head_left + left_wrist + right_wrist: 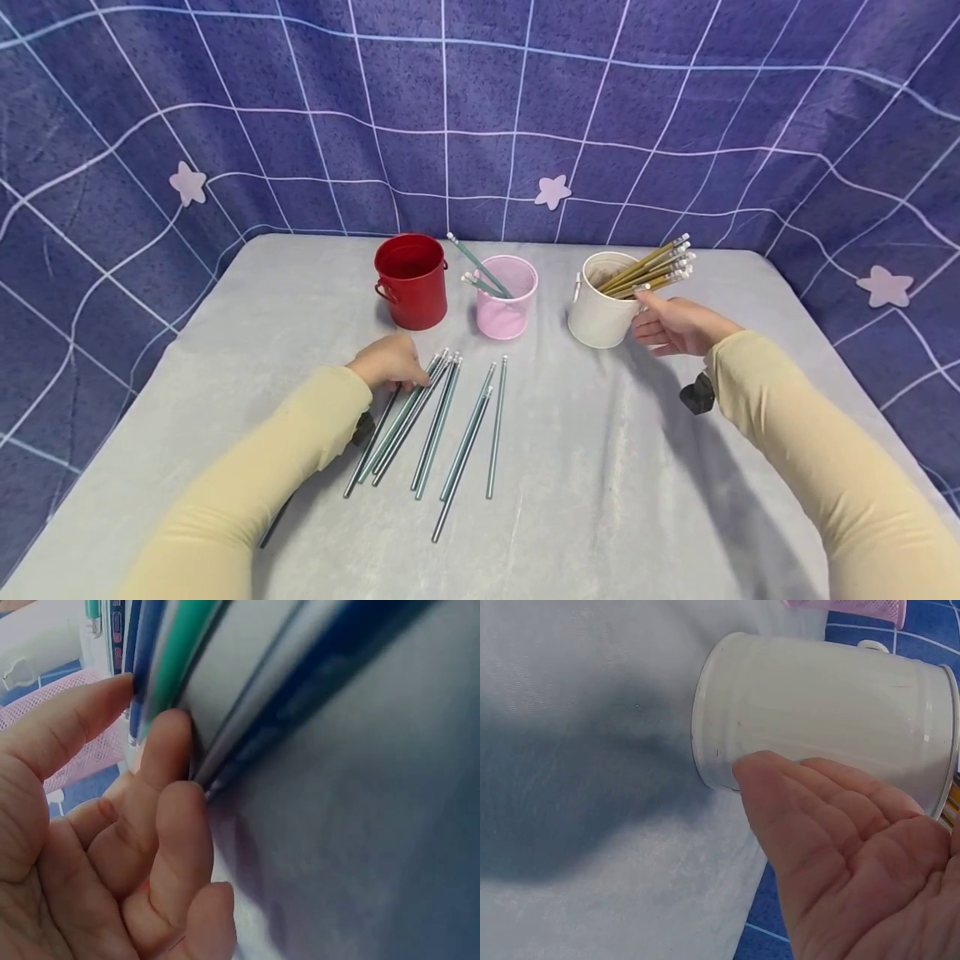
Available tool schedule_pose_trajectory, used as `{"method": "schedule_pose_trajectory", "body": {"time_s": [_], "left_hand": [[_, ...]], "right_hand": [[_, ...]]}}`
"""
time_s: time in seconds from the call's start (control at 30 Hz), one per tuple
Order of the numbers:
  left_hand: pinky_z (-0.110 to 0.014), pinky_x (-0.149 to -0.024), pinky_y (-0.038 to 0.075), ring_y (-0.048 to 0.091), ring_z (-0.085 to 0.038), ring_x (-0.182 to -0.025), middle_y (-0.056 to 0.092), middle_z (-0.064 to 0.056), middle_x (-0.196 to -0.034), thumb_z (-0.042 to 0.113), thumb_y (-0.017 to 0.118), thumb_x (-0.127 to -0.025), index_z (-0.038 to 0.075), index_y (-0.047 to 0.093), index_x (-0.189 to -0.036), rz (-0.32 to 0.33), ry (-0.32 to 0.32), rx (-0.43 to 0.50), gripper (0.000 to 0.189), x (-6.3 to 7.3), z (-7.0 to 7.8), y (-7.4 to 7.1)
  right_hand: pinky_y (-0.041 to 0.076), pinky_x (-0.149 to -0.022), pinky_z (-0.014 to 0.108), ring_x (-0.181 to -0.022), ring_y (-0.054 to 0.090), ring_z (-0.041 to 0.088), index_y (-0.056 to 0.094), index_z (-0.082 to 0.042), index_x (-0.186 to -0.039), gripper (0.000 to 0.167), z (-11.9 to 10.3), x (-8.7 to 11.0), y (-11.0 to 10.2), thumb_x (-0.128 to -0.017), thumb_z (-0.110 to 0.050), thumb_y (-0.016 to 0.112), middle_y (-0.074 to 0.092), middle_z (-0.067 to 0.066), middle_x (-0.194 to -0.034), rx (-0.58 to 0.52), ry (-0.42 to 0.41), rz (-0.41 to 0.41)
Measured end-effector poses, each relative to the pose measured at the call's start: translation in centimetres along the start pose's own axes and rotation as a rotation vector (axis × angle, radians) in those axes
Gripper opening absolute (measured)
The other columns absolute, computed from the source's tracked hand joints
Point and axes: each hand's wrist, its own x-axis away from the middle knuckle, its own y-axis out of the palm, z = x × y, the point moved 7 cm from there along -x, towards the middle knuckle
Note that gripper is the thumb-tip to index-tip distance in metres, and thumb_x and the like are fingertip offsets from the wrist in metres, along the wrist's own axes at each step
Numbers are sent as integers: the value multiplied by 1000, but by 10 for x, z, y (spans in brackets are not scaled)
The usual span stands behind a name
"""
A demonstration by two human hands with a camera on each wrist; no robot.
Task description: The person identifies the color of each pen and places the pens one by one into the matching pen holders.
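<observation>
My left hand (392, 362) is over the top ends of several green and dark blue pencils (405, 425) on the table. In the left wrist view its thumb (97, 712) and forefinger stand apart, fingertips right at a green pencil (180, 649) and its neighbours. The other fingers bend loosely beside a dark blue pencil (300, 690). My right hand (678, 325) is at the right side of a white bucket (600, 321), thumb up near the rim. Its fingers lie nearly straight along the bucket wall in the right wrist view. Gold pencils (648, 271) lean right inside this bucket, white erasers up.
A red bucket (416, 292) stands at the back left. Beside it is a pink mesh cup (502, 317) with a few green pencils (483, 271) leaning left. More loose pencils (468, 454) lie mid-table. A blue gridded curtain (480, 100) hangs behind the table (570, 500).
</observation>
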Motion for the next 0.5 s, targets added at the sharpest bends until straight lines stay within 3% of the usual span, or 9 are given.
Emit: {"method": "schedule_pose_trajectory", "body": {"time_s": [0.17, 0.37, 0.5], "left_hand": [[-25, -45, 40, 54, -16, -48, 60, -2, -55, 25, 72, -82, 7, 65, -59, -11, -25, -13, 30, 1, 2, 3], [-26, -46, 40, 52, -17, -47, 56, -3, -53, 23, 70, -82, 7, 63, -57, -36, -21, -32, 31, 3, 8, 4], [-25, -46, 41, 53, -16, -47, 57, -2, -53, 22, 69, -81, 7, 63, -57, -31, 0, -37, 29, 2, 8, 5]], "right_hand": [[30, -110, 46, -139, 20, 43, 10, 20, -143, 82, 0, -2, -1, -100, -51, 18, 16, 36, -148, 18, 4, 7], [44, -97, 35, -138, 25, 43, 13, 20, -143, 84, 0, -2, -4, -100, -52, 18, 21, 37, -147, 45, -9, 24], [41, -101, 39, -138, 24, 43, 12, 20, -142, 84, 0, -3, -1, -100, -52, 17, 20, 37, -147, 45, -16, 29]]}}
